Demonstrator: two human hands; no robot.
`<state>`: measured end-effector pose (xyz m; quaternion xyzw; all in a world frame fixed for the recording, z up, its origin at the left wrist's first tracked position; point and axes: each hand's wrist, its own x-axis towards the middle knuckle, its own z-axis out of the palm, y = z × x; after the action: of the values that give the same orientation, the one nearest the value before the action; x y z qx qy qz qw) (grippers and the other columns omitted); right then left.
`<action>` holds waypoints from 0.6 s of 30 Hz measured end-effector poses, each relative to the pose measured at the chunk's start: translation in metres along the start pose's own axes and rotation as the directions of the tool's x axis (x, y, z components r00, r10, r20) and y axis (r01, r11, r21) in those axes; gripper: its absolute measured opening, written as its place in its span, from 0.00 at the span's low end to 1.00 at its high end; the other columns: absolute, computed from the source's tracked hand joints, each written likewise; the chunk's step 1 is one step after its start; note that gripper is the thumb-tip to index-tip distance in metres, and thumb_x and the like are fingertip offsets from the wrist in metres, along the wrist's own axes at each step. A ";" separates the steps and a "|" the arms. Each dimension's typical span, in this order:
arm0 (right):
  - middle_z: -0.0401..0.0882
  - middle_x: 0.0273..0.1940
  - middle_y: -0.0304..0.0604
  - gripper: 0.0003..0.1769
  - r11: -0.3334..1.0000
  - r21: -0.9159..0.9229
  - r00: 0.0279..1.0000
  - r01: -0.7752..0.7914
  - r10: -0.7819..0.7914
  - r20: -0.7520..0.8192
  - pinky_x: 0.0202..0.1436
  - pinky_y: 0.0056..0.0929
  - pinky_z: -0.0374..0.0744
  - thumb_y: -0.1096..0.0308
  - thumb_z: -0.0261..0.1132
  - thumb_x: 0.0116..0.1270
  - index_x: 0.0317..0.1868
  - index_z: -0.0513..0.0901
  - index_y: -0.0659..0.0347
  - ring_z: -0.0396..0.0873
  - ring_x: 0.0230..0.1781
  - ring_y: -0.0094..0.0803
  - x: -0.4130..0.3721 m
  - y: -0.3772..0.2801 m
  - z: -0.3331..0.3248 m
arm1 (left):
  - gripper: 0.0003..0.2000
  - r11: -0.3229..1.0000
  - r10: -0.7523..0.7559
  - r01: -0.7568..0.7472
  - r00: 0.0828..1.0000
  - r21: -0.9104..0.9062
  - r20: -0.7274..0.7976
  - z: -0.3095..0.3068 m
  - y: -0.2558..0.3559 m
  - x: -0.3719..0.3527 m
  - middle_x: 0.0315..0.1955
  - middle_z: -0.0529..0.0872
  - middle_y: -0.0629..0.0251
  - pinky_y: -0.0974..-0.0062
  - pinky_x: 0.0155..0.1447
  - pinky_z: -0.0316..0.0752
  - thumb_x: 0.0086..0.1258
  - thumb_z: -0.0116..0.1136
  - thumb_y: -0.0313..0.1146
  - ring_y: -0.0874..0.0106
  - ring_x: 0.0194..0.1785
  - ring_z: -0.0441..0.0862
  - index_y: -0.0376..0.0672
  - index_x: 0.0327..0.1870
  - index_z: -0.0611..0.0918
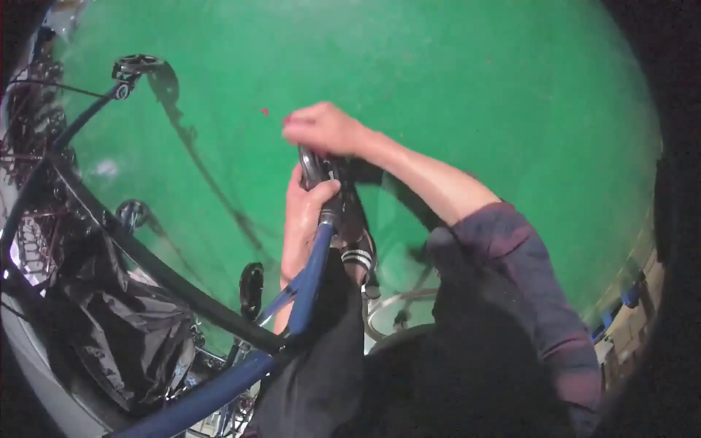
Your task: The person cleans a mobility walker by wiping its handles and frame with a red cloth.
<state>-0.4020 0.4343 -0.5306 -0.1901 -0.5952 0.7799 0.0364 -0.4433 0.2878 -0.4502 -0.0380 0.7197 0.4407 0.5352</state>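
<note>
1. Dark clothing (475, 358) is seen nearest the camera, between five and six o'clock, with a blue tubular frame (201, 398) crossing at seven o'clock.
2. At the upper end of one blue tube, a dark caster (312, 168) is carried just off centre, towards eleven o'clock.
3. Black parts at the caster's base are gripped by the left hand (303, 208); its thumb is laid across them, while its other fingers are largely hidden.
4. Over the caster's top, towards twelve o'clock, the right hand (321, 130) is placed with fingers bent; whether anything is pinched cannot be told.
5. Right of the lap, a dark sleeve (526, 263) is bunched up the right arm, at four o'clock.
6. Below centre, at six o'clock, a white-striped band (357, 257) is shown.
7. Another caster (139, 64) is held above the green floor (475, 95) at ten o'clock; crumpled black sheeting (120, 314) is seen at eight.
</note>
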 end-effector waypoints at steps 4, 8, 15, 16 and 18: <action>0.79 0.25 0.40 0.18 0.713 -0.663 0.903 0.228 -0.410 -0.130 0.32 0.33 0.73 0.55 0.56 0.68 0.30 0.82 0.60 0.71 0.23 0.35 0.023 0.046 -0.012 | 0.22 0.999 -0.043 0.043 0.999 -0.010 -0.009 0.002 0.008 -0.003 0.38 0.83 0.60 0.80 0.41 0.72 0.56 0.59 0.23 0.75 0.34 0.76 0.36 0.55 0.75; 0.81 0.25 0.44 0.16 0.936 -0.230 0.946 -0.265 0.207 -0.248 0.32 0.39 0.75 0.59 0.57 0.67 0.28 0.81 0.62 0.75 0.25 0.43 0.000 -0.011 -0.014 | 0.21 1.000 0.003 -0.003 1.000 -0.003 -0.023 -0.002 0.002 0.003 0.37 0.82 0.60 0.80 0.40 0.71 0.56 0.58 0.22 0.75 0.34 0.76 0.36 0.54 0.76; 0.80 0.22 0.49 0.11 0.617 -0.785 0.993 -0.052 0.112 0.022 0.25 0.43 0.74 0.68 0.58 0.61 0.24 0.80 0.64 0.77 0.23 0.49 -0.040 -0.019 0.007 | 0.20 1.000 -0.001 0.001 1.000 -0.003 -0.009 -0.002 0.001 0.001 0.36 0.82 0.61 0.81 0.40 0.71 0.56 0.56 0.22 0.76 0.34 0.75 0.36 0.53 0.77; 0.80 0.21 0.49 0.11 0.505 -0.863 0.986 0.013 0.135 0.094 0.26 0.42 0.75 0.68 0.58 0.61 0.25 0.80 0.64 0.76 0.22 0.48 -0.039 -0.023 0.003 | 0.20 1.000 0.002 -0.002 1.000 -0.009 -0.011 0.000 0.002 0.000 0.36 0.82 0.61 0.81 0.39 0.71 0.56 0.56 0.22 0.76 0.34 0.75 0.36 0.53 0.77; 0.81 0.22 0.48 0.14 0.594 -0.801 0.969 -0.077 0.233 0.080 0.29 0.43 0.76 0.65 0.55 0.63 0.26 0.83 0.62 0.77 0.22 0.48 -0.038 -0.034 -0.015 | 0.20 0.999 0.020 -0.020 1.000 -0.025 -0.014 0.004 0.005 0.001 0.36 0.82 0.61 0.81 0.39 0.71 0.56 0.56 0.22 0.76 0.33 0.75 0.36 0.53 0.77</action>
<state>-0.3677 0.4472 -0.4925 -0.1678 -0.8602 0.4496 -0.1725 -0.4434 0.2943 -0.4478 -0.0404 0.7181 0.4547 0.5253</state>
